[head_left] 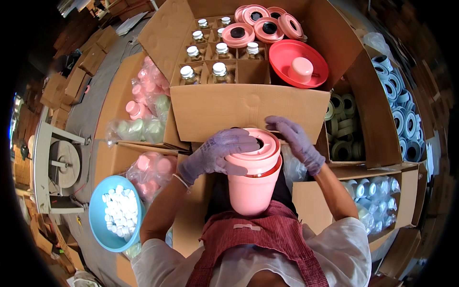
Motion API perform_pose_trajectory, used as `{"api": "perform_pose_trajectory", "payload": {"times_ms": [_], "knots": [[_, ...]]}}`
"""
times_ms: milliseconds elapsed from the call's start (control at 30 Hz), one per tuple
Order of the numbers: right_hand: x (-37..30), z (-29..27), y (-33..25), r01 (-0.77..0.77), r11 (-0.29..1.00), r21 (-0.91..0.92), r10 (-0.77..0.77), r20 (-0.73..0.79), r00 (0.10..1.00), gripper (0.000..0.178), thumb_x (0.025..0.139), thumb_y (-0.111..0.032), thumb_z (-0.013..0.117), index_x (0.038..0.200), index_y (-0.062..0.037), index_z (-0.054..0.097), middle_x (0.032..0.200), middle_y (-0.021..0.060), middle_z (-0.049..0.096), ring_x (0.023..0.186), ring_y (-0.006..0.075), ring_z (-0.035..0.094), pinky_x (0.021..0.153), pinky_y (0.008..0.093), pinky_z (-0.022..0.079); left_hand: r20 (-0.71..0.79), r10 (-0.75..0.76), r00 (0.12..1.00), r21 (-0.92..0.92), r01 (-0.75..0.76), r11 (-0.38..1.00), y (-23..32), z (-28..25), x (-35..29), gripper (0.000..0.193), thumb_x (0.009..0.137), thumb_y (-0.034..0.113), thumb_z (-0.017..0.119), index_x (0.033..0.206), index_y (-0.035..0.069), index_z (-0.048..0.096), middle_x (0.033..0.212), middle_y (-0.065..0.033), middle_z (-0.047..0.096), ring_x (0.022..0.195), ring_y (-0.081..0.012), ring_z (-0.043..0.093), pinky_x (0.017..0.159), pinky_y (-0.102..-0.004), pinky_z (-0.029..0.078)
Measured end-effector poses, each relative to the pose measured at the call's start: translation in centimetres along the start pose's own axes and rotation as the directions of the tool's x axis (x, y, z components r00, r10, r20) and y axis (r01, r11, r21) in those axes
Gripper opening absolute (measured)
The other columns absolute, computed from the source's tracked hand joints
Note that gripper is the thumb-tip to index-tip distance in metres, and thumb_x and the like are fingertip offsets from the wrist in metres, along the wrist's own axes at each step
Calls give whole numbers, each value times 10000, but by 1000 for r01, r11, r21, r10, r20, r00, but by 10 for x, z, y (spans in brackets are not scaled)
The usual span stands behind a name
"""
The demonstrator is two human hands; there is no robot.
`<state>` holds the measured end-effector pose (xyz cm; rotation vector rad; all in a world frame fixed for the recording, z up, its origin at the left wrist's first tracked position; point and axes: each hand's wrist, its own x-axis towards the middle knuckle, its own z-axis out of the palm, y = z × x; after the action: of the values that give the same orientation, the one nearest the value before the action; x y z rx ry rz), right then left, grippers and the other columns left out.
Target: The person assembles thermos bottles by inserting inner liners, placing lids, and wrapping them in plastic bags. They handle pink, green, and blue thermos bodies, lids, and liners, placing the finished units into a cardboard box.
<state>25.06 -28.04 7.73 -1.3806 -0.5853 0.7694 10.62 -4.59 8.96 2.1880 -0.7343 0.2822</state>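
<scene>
A pink tapered container (252, 193) stands upright against my lap, above the dark red apron. On its mouth sits a pink ring-shaped lid (263, 163) with a dark hole in the middle, a little tilted, a gap showing beneath its rim. My gloved left hand (214, 152) grips this lid from the left, fingers across the top and thumb along the side. To the right of the lid, my gloved right hand (297, 143) is open and holds nothing, its fingers stretched toward the carton. Part of the lid's top is hidden under my left fingers.
An open carton (248, 112) ahead holds white-capped bottles (219, 69), pink lids (268, 29) and a red bowl (282, 71). At left is a blue basin (98, 225) of white caps. Cartons at right hold green rings (342, 129) and blue rings (409, 124).
</scene>
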Motion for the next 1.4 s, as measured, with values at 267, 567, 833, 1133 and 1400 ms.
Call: {"api": "perform_pose_trajectory", "payload": {"times_ms": [267,567,833,1133,1400], "knots": [[-19,32,28,194,967,-168,-179,100,979,323,1001,-170,478,1200,45,613,1177,157,645,1104,221,604,993,316,461,63,61,996,78,-66,995,7,21,-6,723,735,464,786,1281,36,583,1328,-128,571,1251,-378,501,1055,-489,395],[7,29,50,-183,880,438,-14,410,912,412,1003,-198,412,1283,69,553,1296,172,593,1205,268,562,1064,346,414,-149,-277,949,326,311,893,60,53,1,498,914,262,606,1313,-14,494,1277,-196,541,1166,-368,539,1047,-456,381],[-147,13,-25,443,317,-839,-333,338,880,679,792,-398,726,1368,-97,531,1111,146,581,923,324,579,866,399,489,-179,-692,699,-775,333,537,3,122,-30,520,1024,125,439,1508,13,286,1558,-147,310,1451,-249,289,1186,-363,276],[-159,-27,-52,440,410,-799,-246,368,897,814,720,-560,743,1405,-188,507,1286,176,510,1155,363,515,969,548,389,257,-719,646,-577,699,423,2,139,-77,324,977,190,550,1258,32,580,1154,-76,643,1080,-160,586,954,-328,460],[-138,-2,-33,757,446,-477,-397,653,645,604,734,-543,735,1225,-216,608,1400,155,446,1283,403,419,1013,692,274,274,-790,549,-803,583,126,31,132,-59,184,998,145,503,1052,61,657,981,-23,661,868,-75,621,775,-250,515]]}}
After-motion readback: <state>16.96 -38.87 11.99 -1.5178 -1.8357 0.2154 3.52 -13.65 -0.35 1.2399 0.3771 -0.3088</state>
